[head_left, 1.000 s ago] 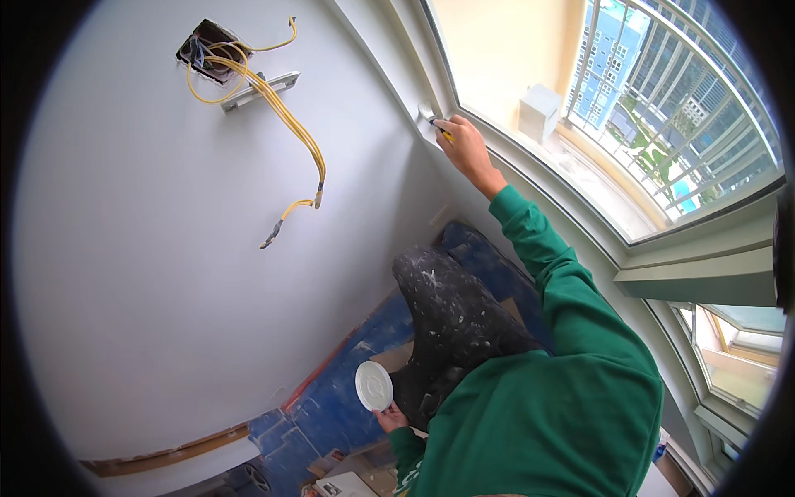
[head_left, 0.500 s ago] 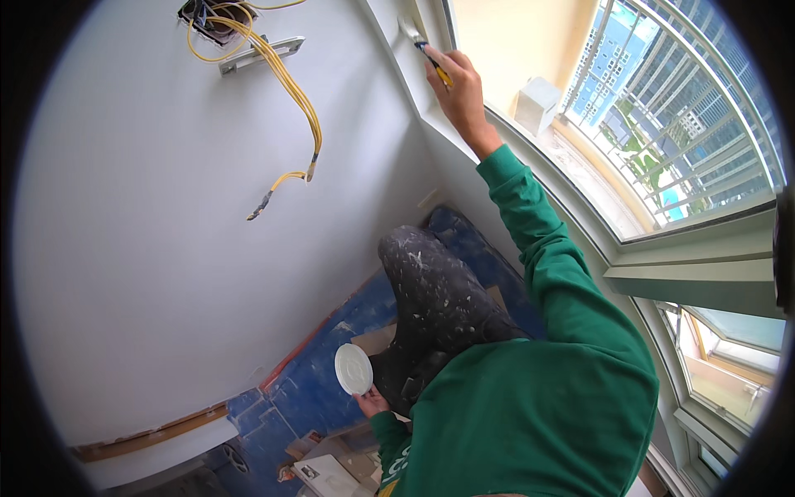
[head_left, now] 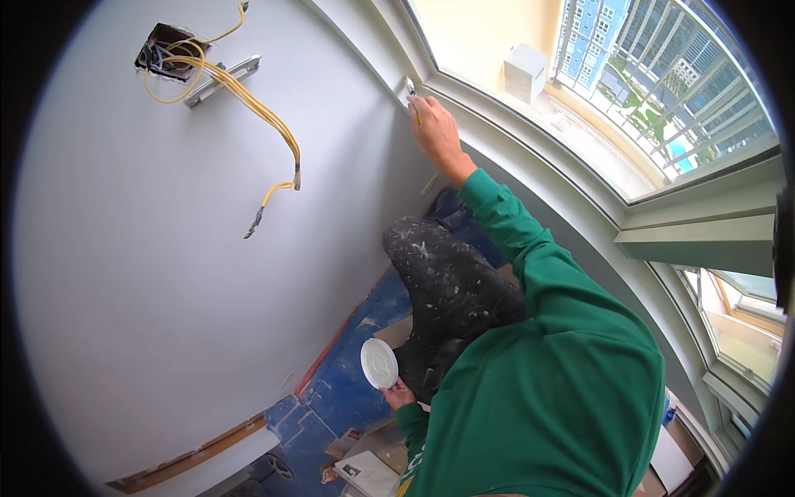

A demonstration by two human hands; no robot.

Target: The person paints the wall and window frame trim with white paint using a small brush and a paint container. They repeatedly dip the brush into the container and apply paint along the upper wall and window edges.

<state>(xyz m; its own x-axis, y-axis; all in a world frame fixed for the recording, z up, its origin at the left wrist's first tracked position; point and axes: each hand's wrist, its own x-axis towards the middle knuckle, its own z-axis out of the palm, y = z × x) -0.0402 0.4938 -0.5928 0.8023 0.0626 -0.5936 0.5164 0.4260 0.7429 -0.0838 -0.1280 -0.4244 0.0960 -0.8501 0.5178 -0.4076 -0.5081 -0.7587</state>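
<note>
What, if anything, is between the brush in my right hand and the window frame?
Nothing visible: the brush in your right hand is up close to the window frame, though whether they touch is hard to tell. The yellow wires hang well to the left.

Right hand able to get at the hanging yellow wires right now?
Probably yes: nothing visible blocks the way from the right hand to the yellow wires hanging off the wall. It holds a brush, though, so gripping them may be awkward.
</note>
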